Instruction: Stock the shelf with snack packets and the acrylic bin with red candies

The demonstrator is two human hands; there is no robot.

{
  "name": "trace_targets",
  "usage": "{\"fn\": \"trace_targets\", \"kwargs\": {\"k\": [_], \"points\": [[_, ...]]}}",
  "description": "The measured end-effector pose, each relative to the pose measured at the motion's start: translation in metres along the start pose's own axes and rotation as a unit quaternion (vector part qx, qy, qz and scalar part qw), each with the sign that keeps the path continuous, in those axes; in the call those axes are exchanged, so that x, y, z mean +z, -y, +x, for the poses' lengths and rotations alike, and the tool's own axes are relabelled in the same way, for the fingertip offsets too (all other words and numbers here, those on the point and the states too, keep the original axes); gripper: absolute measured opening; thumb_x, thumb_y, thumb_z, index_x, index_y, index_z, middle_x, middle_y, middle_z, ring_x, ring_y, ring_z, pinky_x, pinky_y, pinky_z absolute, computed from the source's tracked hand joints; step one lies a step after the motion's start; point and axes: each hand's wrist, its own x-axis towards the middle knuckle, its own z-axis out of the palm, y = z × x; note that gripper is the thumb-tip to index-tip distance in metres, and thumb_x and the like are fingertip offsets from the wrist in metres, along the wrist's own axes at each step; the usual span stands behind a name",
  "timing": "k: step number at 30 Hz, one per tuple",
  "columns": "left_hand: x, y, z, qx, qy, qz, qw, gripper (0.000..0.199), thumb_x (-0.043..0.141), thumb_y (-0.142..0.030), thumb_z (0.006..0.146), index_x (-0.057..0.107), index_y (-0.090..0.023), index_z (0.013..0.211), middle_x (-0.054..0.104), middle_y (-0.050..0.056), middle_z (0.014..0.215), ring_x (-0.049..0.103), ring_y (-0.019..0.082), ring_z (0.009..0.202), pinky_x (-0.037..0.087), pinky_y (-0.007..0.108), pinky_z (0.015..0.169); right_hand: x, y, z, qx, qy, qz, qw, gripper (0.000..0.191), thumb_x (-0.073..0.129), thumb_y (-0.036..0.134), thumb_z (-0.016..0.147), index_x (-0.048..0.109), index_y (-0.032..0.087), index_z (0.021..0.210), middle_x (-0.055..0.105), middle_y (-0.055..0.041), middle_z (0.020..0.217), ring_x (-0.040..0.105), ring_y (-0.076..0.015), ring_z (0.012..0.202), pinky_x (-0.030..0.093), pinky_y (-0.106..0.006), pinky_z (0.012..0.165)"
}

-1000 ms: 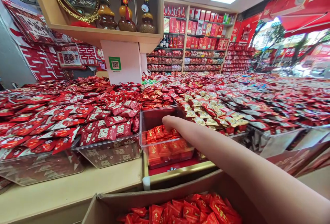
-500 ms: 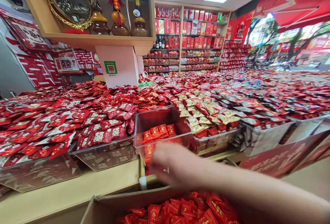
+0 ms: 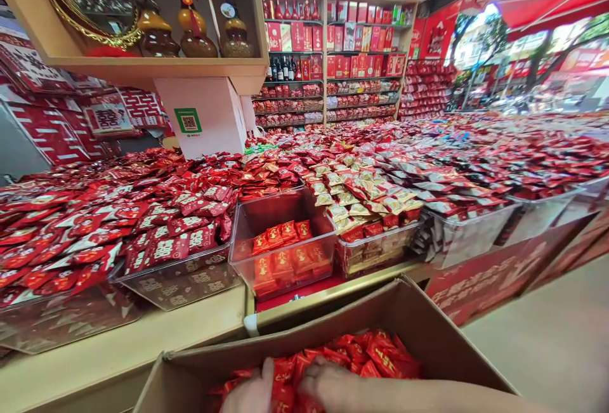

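Note:
My left hand (image 3: 250, 393) and my right hand (image 3: 330, 384) are both down inside an open cardboard box (image 3: 228, 344) at the bottom of the view. Small red packets (image 3: 385, 354) with gold lettering fill the box's lower part. My right hand's fingers curl into the packets, their tips buried. Beside it, my left hand touches the packets with its thumb up; its other fingers are hidden. Just beyond the box stands a clear plastic bin (image 3: 285, 259) on the counter, with a low layer of orange-red packets (image 3: 278, 268) inside.
Heaped bins flank the low one: dark red packets (image 3: 178, 245) on the left, cream-and-gold packets (image 3: 364, 188) on the right. The counter's pale edge (image 3: 190, 318) runs behind the box. A display cabinet (image 3: 157, 67) overhangs at upper left. Pale floor (image 3: 537, 324) shows at right.
My right hand has dropped from in front of the clear bin into the box. My left hand has come into view there. The view has shifted, showing more of the box.

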Motion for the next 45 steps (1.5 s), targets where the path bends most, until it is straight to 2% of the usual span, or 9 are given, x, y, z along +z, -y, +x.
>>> {"fn": "trace_targets", "kwargs": {"k": [7, 14, 19, 26, 30, 33, 38, 42, 45], "points": [[-0.011, -0.001, -0.005, 0.090, -0.075, -0.191, 0.974, 0.031, 0.038, -0.011, 0.074, 0.051, -0.022, 0.100, 0.065, 0.001, 0.078, 0.060, 0.015, 0.078, 0.040, 0.022, 0.069, -0.038, 0.005, -0.009, 0.140, -0.076, 0.257, 0.953, 0.058, 0.065, 0.023, 0.059, 0.052, 0.012, 0.115, 0.053, -0.0125, 0.113, 0.049, -0.0267, 0.103, 0.039, -0.035, 0.088], [-0.028, -0.009, -0.020, 0.103, -0.076, -0.471, 0.873, 0.032, 0.049, -0.027, 0.074, 0.042, -0.018, 0.104, 0.049, -0.005, 0.064, 0.047, 0.011, 0.060, 0.037, 0.021, 0.059, -0.059, -0.003, -0.012, 0.140, 0.013, 0.622, 0.770, 0.057, 0.075, 0.032, 0.049, 0.055, 0.012, 0.098, 0.057, 0.0029, 0.066, 0.053, -0.0083, 0.054, 0.044, -0.022, 0.057], [-0.030, -0.006, -0.022, 0.093, -0.063, -0.525, 0.844, 0.036, 0.054, -0.033, 0.071, 0.045, -0.018, 0.102, 0.046, -0.008, 0.058, 0.045, 0.008, 0.052, 0.035, 0.019, 0.051, -0.072, 0.001, -0.018, 0.129, -0.005, 0.636, 0.761, 0.045, 0.076, 0.044, 0.044, 0.059, 0.010, 0.069, 0.055, 0.0041, 0.052, 0.048, -0.0052, 0.045, 0.040, -0.020, 0.050], [-0.040, -0.010, -0.027, 0.074, 0.049, -0.516, 0.852, 0.050, 0.050, -0.050, 0.072, 0.049, -0.015, 0.108, 0.061, -0.002, 0.061, 0.056, 0.012, 0.047, 0.035, 0.021, 0.042, -0.083, 0.009, -0.025, 0.128, -0.054, 0.677, 0.723, 0.036, 0.077, 0.036, 0.048, 0.059, 0.010, 0.065, 0.057, 0.0027, 0.054, 0.050, -0.0057, 0.047, 0.039, -0.021, 0.052], [-0.042, -0.011, -0.029, 0.078, 0.000, -0.555, 0.828, 0.044, 0.054, -0.048, 0.071, 0.059, -0.016, 0.100, 0.066, 0.003, 0.079, 0.060, 0.014, 0.055, 0.036, 0.021, 0.045, -0.091, 0.016, -0.027, 0.117, -0.099, 0.679, 0.718, 0.034, 0.077, 0.034, 0.048, 0.061, 0.009, 0.064, 0.058, 0.0013, 0.056, 0.049, -0.0060, 0.048, 0.037, -0.021, 0.052], [-0.043, -0.010, -0.030, 0.073, -0.033, -0.597, 0.798, 0.045, 0.059, -0.047, 0.068, 0.061, -0.016, 0.099, 0.066, 0.003, 0.073, 0.060, 0.015, 0.060, 0.039, 0.022, 0.051, -0.097, 0.021, -0.032, 0.076, -0.159, 0.642, 0.746, 0.028, 0.073, 0.033, 0.055, 0.061, 0.011, 0.068, 0.061, -0.0003, 0.063, 0.051, -0.0079, 0.054, 0.040, -0.022, 0.056], [-0.045, -0.010, -0.030, 0.102, 0.023, -0.640, 0.761, 0.046, 0.052, -0.045, 0.074, 0.053, -0.017, 0.110, 0.066, 0.006, 0.089, 0.060, 0.018, 0.075, 0.044, 0.026, 0.060, -0.107, 0.025, -0.044, -0.090, -0.266, 0.310, 0.908, 0.008, 0.056, 0.020, 0.074, 0.062, 0.014, 0.073, 0.063, -0.0057, 0.083, 0.056, -0.0124, 0.081, 0.042, -0.024, 0.076], [-0.036, -0.007, -0.030, 0.115, 0.013, -0.451, 0.885, 0.037, 0.054, -0.015, 0.063, 0.058, -0.018, 0.099, 0.059, 0.005, 0.106, 0.050, 0.021, 0.103, 0.035, 0.033, 0.092, -0.096, 0.018, -0.047, -0.013, -0.016, 0.142, 0.990, 0.028, 0.060, 0.023, 0.068, 0.061, 0.016, 0.096, 0.062, -0.0065, 0.092, 0.058, -0.0176, 0.085, 0.045, -0.026, 0.073], [-0.019, -0.003, -0.030, 0.137, 0.057, -0.315, 0.937, 0.048, 0.046, -0.005, 0.055, 0.059, -0.023, 0.099, 0.057, 0.002, 0.109, 0.048, 0.018, 0.106, 0.030, 0.031, 0.098, -0.068, 0.013, -0.041, 0.115, 0.181, -0.029, 0.976, 0.044, 0.066, 0.024, 0.062, 0.059, 0.011, 0.104, 0.062, -0.0136, 0.096, 0.058, -0.0278, 0.089, 0.048, -0.035, 0.071]]}}
